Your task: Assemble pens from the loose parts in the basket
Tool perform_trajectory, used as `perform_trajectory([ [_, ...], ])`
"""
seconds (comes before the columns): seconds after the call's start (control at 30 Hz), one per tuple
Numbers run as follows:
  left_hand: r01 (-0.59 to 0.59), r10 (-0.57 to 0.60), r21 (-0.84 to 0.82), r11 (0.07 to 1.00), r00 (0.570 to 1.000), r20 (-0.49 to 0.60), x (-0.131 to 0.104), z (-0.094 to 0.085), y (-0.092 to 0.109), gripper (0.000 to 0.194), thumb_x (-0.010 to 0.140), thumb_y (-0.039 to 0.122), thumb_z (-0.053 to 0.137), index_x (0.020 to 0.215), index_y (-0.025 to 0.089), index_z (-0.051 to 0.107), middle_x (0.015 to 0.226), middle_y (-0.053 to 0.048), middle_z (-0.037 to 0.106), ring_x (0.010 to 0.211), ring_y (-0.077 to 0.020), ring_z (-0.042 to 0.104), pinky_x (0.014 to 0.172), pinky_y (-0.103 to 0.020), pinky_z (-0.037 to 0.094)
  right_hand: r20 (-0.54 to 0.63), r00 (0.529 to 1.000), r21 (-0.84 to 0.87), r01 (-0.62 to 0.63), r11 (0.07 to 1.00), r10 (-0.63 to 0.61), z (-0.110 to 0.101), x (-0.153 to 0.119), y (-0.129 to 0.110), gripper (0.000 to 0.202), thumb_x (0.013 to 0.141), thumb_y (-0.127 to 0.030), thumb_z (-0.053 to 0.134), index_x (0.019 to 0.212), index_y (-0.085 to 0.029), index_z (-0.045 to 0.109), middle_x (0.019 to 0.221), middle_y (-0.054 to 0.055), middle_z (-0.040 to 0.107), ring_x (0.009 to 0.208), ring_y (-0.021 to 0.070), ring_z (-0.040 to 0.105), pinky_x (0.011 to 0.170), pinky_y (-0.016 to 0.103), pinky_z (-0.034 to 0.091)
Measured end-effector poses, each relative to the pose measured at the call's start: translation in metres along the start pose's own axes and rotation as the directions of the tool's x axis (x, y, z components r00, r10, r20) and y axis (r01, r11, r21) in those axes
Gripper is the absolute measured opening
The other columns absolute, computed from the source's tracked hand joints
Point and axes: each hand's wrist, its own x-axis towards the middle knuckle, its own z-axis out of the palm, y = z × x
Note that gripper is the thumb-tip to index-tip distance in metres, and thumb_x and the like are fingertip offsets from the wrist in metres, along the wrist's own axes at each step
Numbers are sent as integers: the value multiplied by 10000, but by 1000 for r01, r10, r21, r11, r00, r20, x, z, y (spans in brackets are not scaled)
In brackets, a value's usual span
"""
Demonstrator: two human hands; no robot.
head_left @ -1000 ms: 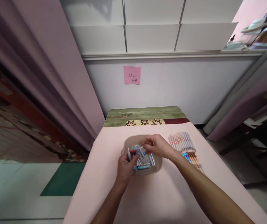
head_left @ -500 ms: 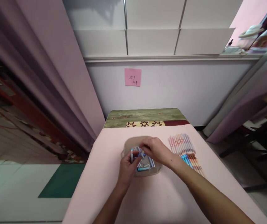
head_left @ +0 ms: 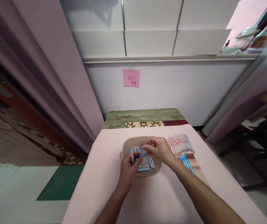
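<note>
Over the bin, my left hand [head_left: 129, 168] is closed around pen parts. A pale pen barrel with a light-blue end [head_left: 132, 157] stands up between its fingers, and a bluish-purple pen piece [head_left: 141, 153] is pinched by the thumb. My right hand [head_left: 158, 148] is beside it on the right, with thumb and index finger pressed together; whatever is in that pinch is too small to make out. Beneath both hands is a translucent grey-beige plastic bin [head_left: 130, 143]. Loose pen parts lie in it, among them a turquoise barrel [head_left: 143, 170] and pale tubes [head_left: 150, 162].
Right of the bin, a row of clear-barrelled pens [head_left: 180, 144] lies on the pink-covered table [head_left: 105, 174]. Below it are blue pens [head_left: 186, 163] and orange-brown pens [head_left: 196, 168]. A wall with a pink note [head_left: 131, 78] rises behind; curtains hang at both sides.
My right hand has drawn slightly right, away from the piece in my left hand, and its fingers show more clearly. The left hand keeps its hold. The view has shifted slightly.
</note>
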Motion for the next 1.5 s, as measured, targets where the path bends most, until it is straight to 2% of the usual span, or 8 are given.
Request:
perform_trajectory([
  [0.43,-42,42,21,999,999,28,0,0,-1,181,731,296,705,849,160,683,682,17,607,591,-107,498,571,-218,412,125,972,-454,235,860,-200,0,-2,-1,69,730,-258,727,696,-197,728,628,-14,659,567,103,568,523,193,403],
  [0.53,1,-1,-21,1000,1000,0,-1,2,2,204,702,308,731,820,153,672,624,30,578,530,-91,470,515,-208,393,94,980,-336,199,921,-177,-1,-4,-2,224,733,-344,728,915,-213,737,633,-25,621,547,101,544,522,201,423],
  [0.63,45,-48,-60,997,998,-48,-3,3,8,239,671,312,756,821,150,665,640,25,600,504,-83,471,491,-204,397,-60,991,-86,110,990,-116,-4,-7,4,354,817,-420,620,1084,-191,656,652,-25,591,510,102,531,499,214,449],
  [0.8,47,-51,-53,997,996,-74,0,3,8,240,665,312,761,804,152,647,655,27,615,507,-81,489,512,-206,425,-315,949,39,35,999,-21,2,-25,26,311,836,-482,572,852,-175,613,616,-15,569,471,112,508,430,218,407],
  [1.03,-9,6,-72,997,999,-42,8,7,-4,238,707,305,712,885,158,653,789,-24,690,691,-164,622,649,-269,502,-235,927,-435,170,884,-293,35,-47,25,145,829,-314,618,794,-207,708,693,20,621,593,132,552,575,241,436],
  [1.2,-128,131,48,991,990,-59,6,11,-4,157,780,266,592,887,173,659,830,-49,703,771,-204,644,730,-328,509,-165,964,-683,41,730,-208,52,-38,19,91,798,-297,660,811,-255,740,759,28,666,654,157,604,602,255,417],
  [1.37,-172,190,152,973,976,-107,3,15,2,150,800,266,563,869,184,669,871,-63,712,796,-220,649,722,-326,497,-160,978,-733,-27,680,-134,57,-34,18,96,774,-278,664,828,-279,744,752,24,675,651,171,606,581,261,400],
  [1.5,-144,151,94,985,986,-77,6,15,0,176,803,320,587,852,178,679,802,-48,703,734,-203,636,679,-303,488,-210,950,-661,37,749,-232,56,-34,12,89,796,-278,631,822,-246,710,760,16,655,646,149,593,593,242,413],
])
